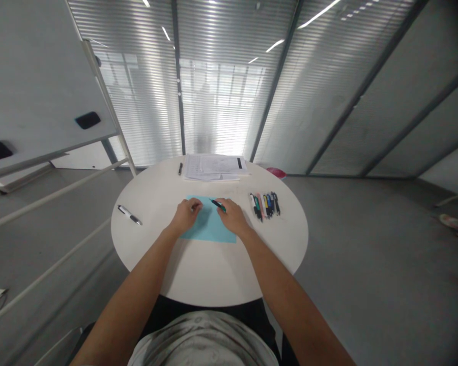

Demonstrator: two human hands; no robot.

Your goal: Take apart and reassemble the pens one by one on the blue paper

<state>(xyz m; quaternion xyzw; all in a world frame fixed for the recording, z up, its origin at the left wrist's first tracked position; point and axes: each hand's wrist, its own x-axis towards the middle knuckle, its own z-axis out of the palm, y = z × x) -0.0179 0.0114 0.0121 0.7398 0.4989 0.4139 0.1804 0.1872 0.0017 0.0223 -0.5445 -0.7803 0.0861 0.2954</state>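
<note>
Both of my hands rest on a light blue sheet of paper point(209, 226) lying on a round white table point(209, 277). My right hand point(233, 216) pinches a green and black pen point(217, 205), with its tip pointing left toward the other hand. My left hand point(187, 214) has its fingers curled closed, and nothing shows in them. A row of several coloured pens point(265, 206) lies to the right of my right hand. Off to the left is a black and silver pen point(129, 214).
At the far edge of the table lie a stack of printed papers point(213, 168) and a dark pen point(180, 169). A whiteboard on a frame point(41, 76) stands at left, and a pink object point(277, 173) shows behind the table. Grey floor surrounds the table.
</note>
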